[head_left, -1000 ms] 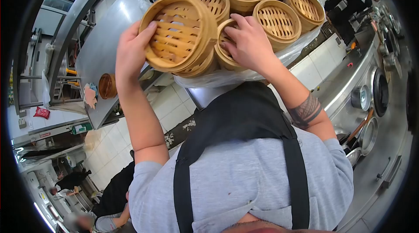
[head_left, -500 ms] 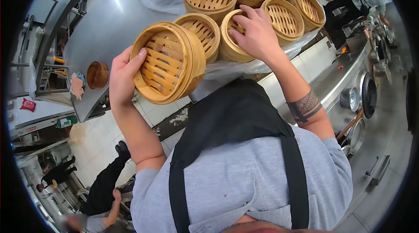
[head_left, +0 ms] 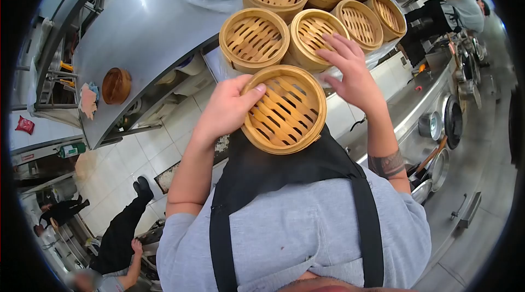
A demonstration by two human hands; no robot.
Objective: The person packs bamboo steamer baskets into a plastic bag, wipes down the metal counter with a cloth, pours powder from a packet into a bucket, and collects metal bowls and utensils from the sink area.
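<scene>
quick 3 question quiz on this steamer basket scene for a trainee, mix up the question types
1. True or false: the left hand holds a bamboo steamer basket in front of the black apron.
2. Multiple choice: the right hand is A) gripping a pan, B) open, fingers spread, at the nearest counter basket, C) in a pocket.
3. Fill in: a lone brown bowl sits on the steel ____.

Key: 1 true; 2 B; 3 counter.

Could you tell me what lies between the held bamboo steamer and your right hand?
Nothing: the head view shows only a bare gap between the held bamboo steamer and right hand.
</scene>
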